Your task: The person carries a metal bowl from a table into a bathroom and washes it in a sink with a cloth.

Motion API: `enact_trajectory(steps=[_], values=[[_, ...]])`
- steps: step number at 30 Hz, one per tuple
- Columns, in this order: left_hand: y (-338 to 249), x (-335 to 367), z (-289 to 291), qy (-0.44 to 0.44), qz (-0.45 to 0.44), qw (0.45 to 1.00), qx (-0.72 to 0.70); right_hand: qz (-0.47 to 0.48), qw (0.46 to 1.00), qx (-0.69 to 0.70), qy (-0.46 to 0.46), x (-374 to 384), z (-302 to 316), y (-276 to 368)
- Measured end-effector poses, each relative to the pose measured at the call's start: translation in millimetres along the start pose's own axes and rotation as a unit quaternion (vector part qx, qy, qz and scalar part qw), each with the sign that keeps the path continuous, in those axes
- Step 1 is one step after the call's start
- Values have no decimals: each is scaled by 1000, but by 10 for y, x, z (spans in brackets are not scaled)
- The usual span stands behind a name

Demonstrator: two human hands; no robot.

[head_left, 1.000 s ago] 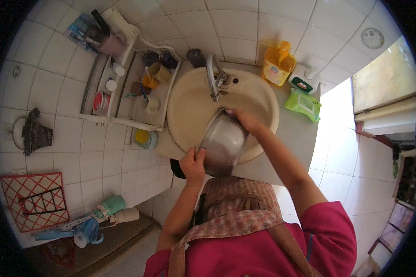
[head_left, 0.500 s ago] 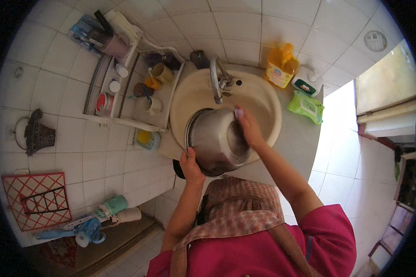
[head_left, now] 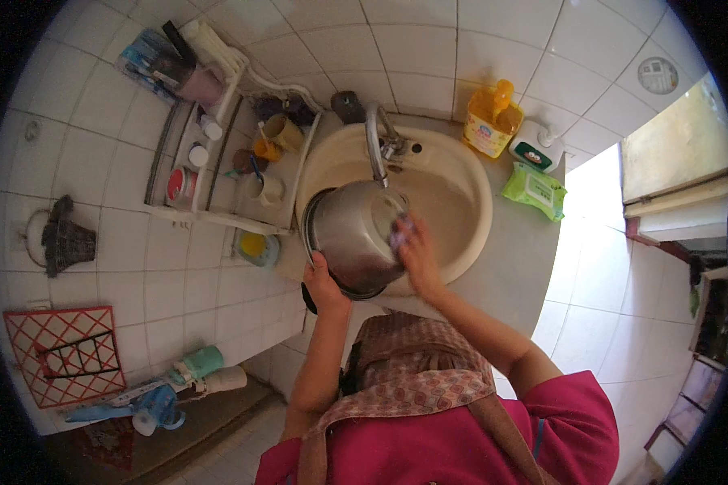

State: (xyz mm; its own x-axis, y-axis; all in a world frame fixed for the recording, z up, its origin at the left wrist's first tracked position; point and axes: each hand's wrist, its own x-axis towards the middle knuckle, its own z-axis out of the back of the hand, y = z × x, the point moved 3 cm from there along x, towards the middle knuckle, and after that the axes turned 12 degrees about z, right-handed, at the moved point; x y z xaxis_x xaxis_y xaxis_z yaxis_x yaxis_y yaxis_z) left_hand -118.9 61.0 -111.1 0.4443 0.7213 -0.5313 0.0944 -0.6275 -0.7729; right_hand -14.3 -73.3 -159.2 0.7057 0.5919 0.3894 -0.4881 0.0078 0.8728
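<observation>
Our worktop (head_left: 522, 246) carries a beige sink (head_left: 461, 202); over its eight o'clock side we hold a metal pot (head_left: 344, 234) tipped sideways. Our left hand (head_left: 329, 287) grips its rim at seven o'clock; our right hand (head_left: 419, 252), blurred, holds a purplish pad (head_left: 399, 231) against its base, at three.

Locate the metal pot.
In the head view, just left of centre: the metal pot is tipped on its side over the left part of the sink, just below the tap in the picture.

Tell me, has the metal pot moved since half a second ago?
Yes, the metal pot has shifted left, judged against the fixed faucet.
</observation>
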Motion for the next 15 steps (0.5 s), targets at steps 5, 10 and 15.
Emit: enact_trajectory(steps=[5, 10, 15], values=[[115, 8, 135, 21, -174, 895, 410, 112, 979, -165, 50, 410, 28, 628], [196, -231, 56, 129, -233, 853, 448, -102, 950, 171, 242, 902, 249, -587], [93, -282, -30, 147, -294, 792, 514, -49, 977, 91, 187, 882, 377, -387]])
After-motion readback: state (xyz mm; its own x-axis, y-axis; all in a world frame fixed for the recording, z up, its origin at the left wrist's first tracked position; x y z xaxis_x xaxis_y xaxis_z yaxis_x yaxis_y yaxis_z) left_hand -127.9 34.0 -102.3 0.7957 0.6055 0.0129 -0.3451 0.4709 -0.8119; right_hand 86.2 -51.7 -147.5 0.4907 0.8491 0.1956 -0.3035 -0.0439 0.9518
